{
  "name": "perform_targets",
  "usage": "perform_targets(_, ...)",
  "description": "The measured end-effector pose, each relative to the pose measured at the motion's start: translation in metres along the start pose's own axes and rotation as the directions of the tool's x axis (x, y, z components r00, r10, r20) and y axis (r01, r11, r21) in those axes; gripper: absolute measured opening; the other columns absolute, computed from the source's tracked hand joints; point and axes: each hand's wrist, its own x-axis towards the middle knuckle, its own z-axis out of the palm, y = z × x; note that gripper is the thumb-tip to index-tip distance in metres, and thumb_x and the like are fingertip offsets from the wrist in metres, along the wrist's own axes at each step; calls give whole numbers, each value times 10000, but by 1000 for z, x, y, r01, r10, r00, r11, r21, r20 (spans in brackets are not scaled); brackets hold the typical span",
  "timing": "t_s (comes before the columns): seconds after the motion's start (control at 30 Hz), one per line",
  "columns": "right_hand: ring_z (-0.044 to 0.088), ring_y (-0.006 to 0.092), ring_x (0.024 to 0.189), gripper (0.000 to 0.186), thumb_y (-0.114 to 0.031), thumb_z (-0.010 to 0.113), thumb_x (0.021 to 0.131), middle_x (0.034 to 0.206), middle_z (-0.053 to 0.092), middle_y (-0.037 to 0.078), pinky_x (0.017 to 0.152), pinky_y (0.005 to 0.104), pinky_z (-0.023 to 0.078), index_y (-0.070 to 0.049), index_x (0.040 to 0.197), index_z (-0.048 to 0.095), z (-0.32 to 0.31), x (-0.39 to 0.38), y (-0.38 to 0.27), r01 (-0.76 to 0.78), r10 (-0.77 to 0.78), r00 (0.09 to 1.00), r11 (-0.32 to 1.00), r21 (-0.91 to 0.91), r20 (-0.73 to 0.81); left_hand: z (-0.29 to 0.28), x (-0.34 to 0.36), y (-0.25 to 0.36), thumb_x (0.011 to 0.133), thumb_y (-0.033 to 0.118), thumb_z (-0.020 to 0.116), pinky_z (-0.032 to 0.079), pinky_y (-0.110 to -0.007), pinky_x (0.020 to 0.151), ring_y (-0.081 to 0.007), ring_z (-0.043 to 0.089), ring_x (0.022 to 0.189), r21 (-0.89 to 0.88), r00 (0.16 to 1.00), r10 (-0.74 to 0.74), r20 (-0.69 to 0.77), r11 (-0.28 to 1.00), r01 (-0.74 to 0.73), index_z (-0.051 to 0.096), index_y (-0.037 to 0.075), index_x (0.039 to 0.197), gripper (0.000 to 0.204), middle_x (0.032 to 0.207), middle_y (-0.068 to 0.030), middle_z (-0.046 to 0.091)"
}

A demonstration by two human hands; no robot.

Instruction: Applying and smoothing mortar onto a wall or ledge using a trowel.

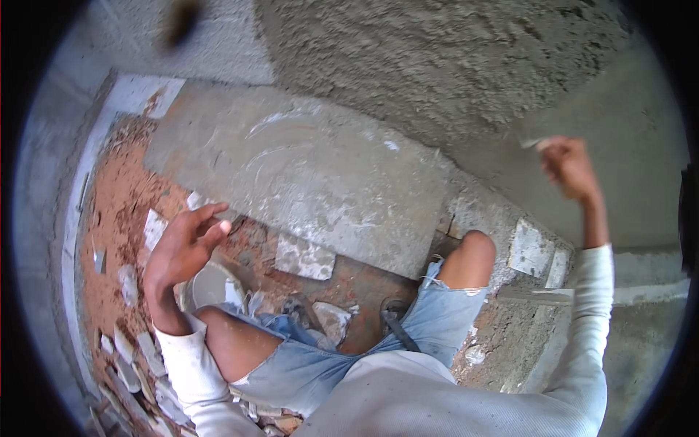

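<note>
My left hand [183,244] hangs open at the lower left with its fingers spread, holding nothing, above a grey round pan [211,285] beside my left knee. My right hand [569,166] is raised at the upper right, fist closed around the handle of a small tool [533,143], whose pale tip pokes out against the wall. The tool's blade is hard to make out. The wall ahead carries rough wet grey plaster [451,65]. I am crouched in torn denim shorts [342,357] and white long sleeves.
A large grey board [306,175] smeared with mortar lies on the red dirt floor below the wall. Broken grey block pieces [306,258] and rubble lie around my feet and along the left edge. A smoother grey wall [641,189] stands at the right.
</note>
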Motion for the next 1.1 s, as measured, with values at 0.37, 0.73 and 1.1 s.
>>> perform_targets(0.37, 728, 449, 907, 295, -335, 634, 956, 925, 753, 231, 811, 548, 561, -68, 962, 759, 431, 88, 2, 536, -389, 787, 815, -219, 480, 6, -80, 17, 996, 228, 726, 540, -443, 969, -396, 746, 1032, 100, 997, -55, -60, 993, 61, 644, -9, 1407, 482, 1011, -188, 769)
perform_targets(0.73, 716, 460, 1083, 369, -314, 613, 1008, 1116, 750, 255, 968, 535, 560, 17, 1111, 739, 439, 167, -56, 351, -338, 935, 839, -415, 106, 0, -109, 14, 1009, 318, 714, 554, -449, 909, -428, 740, 1034, 89, 995, -98, 1, 991, 97, 618, -44, 1415, 553, 1060, -229, 753)
perform_targets(1.1, 681, 447, 790, 312, -268, 660, 969, 751, 657, 245, 776, 544, 520, 12, 833, 649, 133, 37, -176, 684, -653, 721, 618, -386, 232, 2, -32, -22, 1030, 216, 707, 566, -349, 838, -162, 722, 906, -64, 976, 79, -202, 994, -94, 639, -45, 1408, 465, 944, -158, 785)
